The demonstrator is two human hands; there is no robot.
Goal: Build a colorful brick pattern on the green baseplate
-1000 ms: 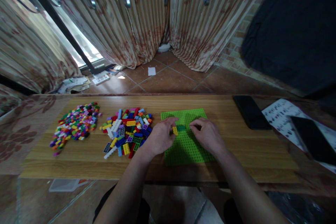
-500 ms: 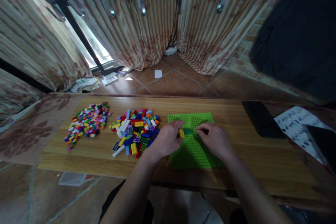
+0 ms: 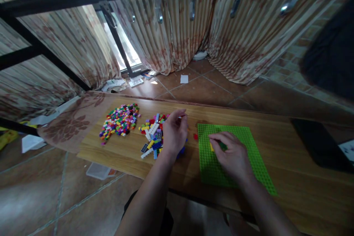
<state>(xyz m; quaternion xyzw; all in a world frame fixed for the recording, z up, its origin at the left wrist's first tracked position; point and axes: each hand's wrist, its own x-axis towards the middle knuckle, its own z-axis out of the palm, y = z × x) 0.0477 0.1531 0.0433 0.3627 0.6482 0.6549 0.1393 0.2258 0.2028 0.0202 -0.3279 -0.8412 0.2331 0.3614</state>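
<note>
Baseplate [image 3: 249, 143] under right hand [image 3: 233, 156], brick pile [image 3: 151, 132] under left hand [image 3: 174, 134], both grips unreadable.

We see two bare hands, the left hand [image 3: 174, 132] and the right hand [image 3: 235, 156], each on a bare forearm. The left forearm [image 3: 146, 195] shows uncovered from the wrist to the bottom edge of the picture. The right forearm [image 3: 265, 206] is uncovered as well, as far as the lower right. We make out the backs of both hands and their fingers [image 3: 218, 137], which are uncovered too. The picture is too soft for us to tell nails or finer marks. Beside the left forearm, at the lap, we see a dark, nearly black piece of clothing [image 3: 166, 225]. We cannot tell its cut.
</note>
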